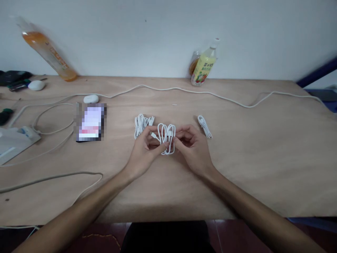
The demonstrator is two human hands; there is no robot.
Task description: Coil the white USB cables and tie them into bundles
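A white charging cable (166,138), looped into a loose coil with a plug end showing on its left, is held above the table between both hands. My left hand (147,149) pinches the coil's left side, thumb in front and fingers behind. On the other side, my right hand (193,147) grips the coil's right edge between thumb and fingertips. Just behind my left hand lies a bunch of coiled white cables (142,124), partly hidden by that hand. A single bundled white cable (204,126) rests beyond my right hand.
A phone (91,123) with its screen lit lies left, near a white earbud case (91,99). One long white cord (179,89) crosses the wooden table (263,158). An orange drink bottle (50,54) and a yellow-labelled bottle (204,65) stand by the wall.
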